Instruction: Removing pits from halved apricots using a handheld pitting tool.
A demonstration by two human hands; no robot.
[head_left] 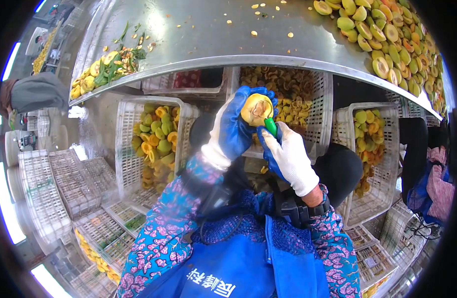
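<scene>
My left hand (237, 123), in a blue-coated white glove, holds a yellow halved fruit (256, 110) with its cut, hollow face showing. My right hand (288, 152), gloved alike, grips a tool by its green handle (271, 127) at the lower right edge of the fruit. The tool's working end is hidden. Both hands are above a plastic crate (320, 111) of fruit pieces under the table edge. To the left is a white crate (123, 149) of green and orange fruit halves; another such crate (390, 164) stands at the right.
A metal table (213, 41) spans the top, with a large pile of halved fruit (394, 41) at right and fruit, leaves and pits (111, 69) at left. Stacked crates (42, 193) stand at lower left. A co-worker's pink sleeve (438, 190) shows at far right; another person (38, 91) is at left.
</scene>
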